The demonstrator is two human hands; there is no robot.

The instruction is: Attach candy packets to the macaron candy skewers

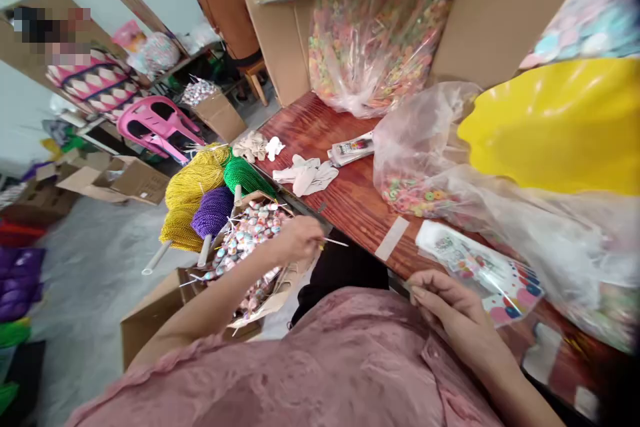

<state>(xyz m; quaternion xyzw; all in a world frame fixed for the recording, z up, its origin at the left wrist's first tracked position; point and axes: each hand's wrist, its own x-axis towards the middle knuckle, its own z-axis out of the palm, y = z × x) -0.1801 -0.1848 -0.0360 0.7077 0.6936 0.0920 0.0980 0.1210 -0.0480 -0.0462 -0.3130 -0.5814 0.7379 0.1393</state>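
My left hand [301, 240] is closed, with a thin white stick [336, 241] jutting out of it. It hovers at the rim of a cardboard box full of small colourful pieces on white sticks [255, 230]. The stick's other end is hidden in the fist. At the table's edge, my right hand [447, 300] has thumb and fingertips pinched together; what lies between them, if anything, is too small to make out. Beside that hand lies a clear printed bag [480, 267] on the red-brown wooden table [295, 123].
A yellow scalloped tray [555, 127] rests over plastic bags of coloured rings [415, 193]. White gloves [307, 175] lie near the edge. Bundles of yellow cord [195, 193], purple cord [214, 211] and green cord [247, 177] adjoin the box. Other people sit beyond a pink chair [157, 123].
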